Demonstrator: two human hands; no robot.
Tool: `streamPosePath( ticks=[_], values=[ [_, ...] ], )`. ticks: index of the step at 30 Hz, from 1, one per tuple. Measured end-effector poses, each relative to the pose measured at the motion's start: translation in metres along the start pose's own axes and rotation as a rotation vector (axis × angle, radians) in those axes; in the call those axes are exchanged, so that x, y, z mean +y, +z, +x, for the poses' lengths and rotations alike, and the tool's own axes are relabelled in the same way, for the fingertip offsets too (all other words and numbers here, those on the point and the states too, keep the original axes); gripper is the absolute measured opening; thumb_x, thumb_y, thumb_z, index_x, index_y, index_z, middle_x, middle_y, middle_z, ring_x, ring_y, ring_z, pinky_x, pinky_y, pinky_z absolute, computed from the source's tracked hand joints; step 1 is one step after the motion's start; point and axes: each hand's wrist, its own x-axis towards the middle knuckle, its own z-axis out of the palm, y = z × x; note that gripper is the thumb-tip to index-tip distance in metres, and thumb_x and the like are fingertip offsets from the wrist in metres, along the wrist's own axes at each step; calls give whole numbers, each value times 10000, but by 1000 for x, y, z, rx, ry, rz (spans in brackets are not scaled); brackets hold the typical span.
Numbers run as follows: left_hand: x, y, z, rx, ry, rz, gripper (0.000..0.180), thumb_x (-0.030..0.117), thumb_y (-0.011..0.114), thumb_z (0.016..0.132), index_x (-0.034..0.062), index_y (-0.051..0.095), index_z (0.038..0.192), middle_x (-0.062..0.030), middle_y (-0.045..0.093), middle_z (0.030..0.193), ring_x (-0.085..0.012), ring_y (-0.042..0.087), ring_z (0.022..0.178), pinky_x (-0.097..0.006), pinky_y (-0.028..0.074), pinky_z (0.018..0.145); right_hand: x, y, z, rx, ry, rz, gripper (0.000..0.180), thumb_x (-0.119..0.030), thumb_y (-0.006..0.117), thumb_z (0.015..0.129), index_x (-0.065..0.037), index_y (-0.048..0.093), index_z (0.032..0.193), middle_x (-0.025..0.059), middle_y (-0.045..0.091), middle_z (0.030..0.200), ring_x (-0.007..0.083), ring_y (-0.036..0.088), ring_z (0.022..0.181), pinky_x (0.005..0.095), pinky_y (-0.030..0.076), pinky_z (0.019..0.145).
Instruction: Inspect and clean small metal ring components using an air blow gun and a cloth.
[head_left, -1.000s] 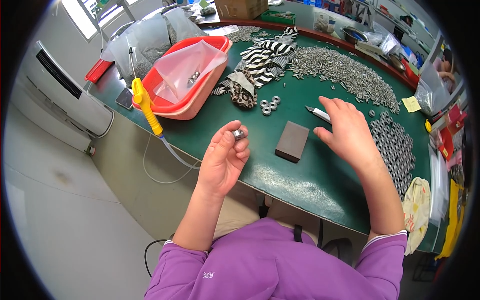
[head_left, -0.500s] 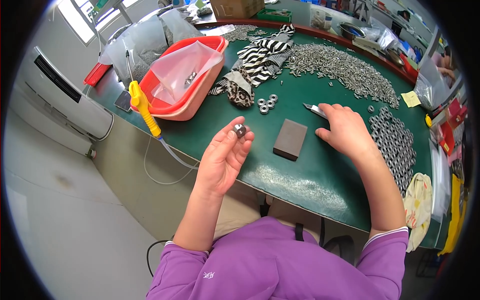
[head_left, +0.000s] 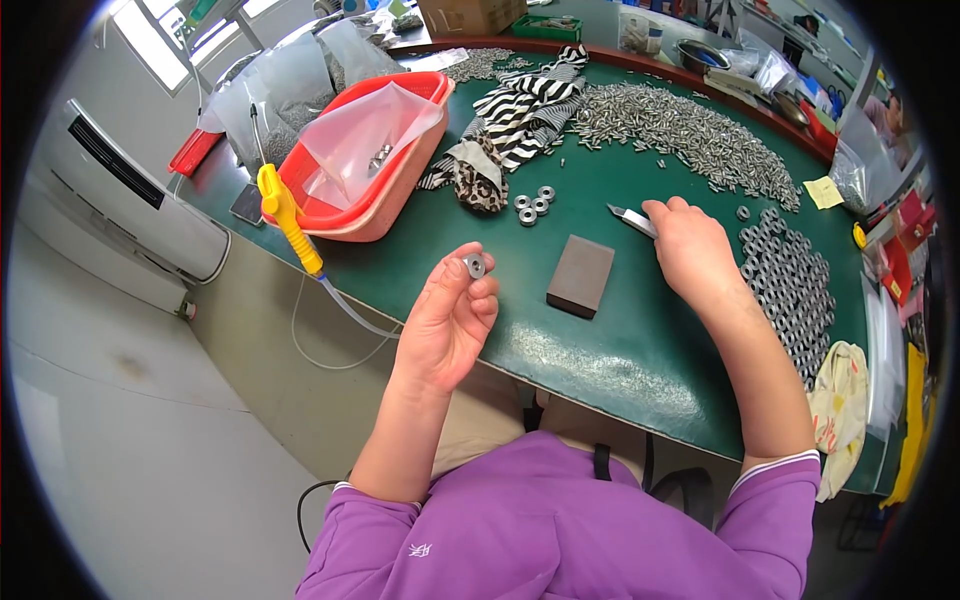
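Across the whole view a green-topped table (head_left: 600, 340) is curving, carrying everything else. At its far left corner a red plastic basin (head_left: 400, 195) is sitting, lined with a clear plastic bag (head_left: 365, 135) that is holding a few small metal parts at its bottom. Against the basin's near rim a yellow-handled tool (head_left: 285, 215) is lying, its hose trailing over the table edge. Beside the basin a striped black-and-white cloth (head_left: 520, 115) is lying crumpled, and past it a long heap of metal pins (head_left: 690, 130) is spreading, with a heap of metal rings (head_left: 795, 285) at the right. A dark grey block (head_left: 580, 275) is resting between the hands. The right hand (head_left: 695, 250) is lying knuckles-up on the table, its fingers closing narrowly around a small metal blade-like tool (head_left: 630, 218). The left hand (head_left: 450, 320) is hovering above the near table edge, pinching a single metal ring (head_left: 474, 266) between thumb and fingertips. Three loose rings (head_left: 533, 205) are lying near the cloth.
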Motion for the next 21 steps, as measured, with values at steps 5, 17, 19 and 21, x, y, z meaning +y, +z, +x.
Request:
streamPosePath(
  ticks=[5,17,19,21],
  values=[
    [-2,-2,-1,14,99,152,300,181,570,890,23,495,1133,-60,535,1000,-100,509,779,-202,464,679,-5,-6,0,41,19,40,320,-34,501,783,-32,526,1103,165,521,921,325,563,835,415,471,729],
    [-1,1,0,12,155,352,307,132,526,906,4,485,1182,-69,560,1010,-96,539,809,-207,481,702,-62,-58,-38,210,-468,637,442,6,548,754,-57,492,1189,120,569,815,301,580,709,357,491,637],
    [-2,2,0,14,158,386,301,130,528,905,2,492,1175,-69,562,1002,-97,539,803,-209,481,695,-62,-60,-42,233,-467,602,440,-8,573,753,-81,504,1182,97,569,769,277,584,680,343,493,603],
    [-2,3,-1,17,159,423,295,129,531,904,0,498,1167,-70,564,994,-98,539,796,-210,482,688,-61,-61,-43,195,-509,530,430,-19,573,758,-110,519,1175,76,554,727,249,582,645,337,483,555]
  ],
)
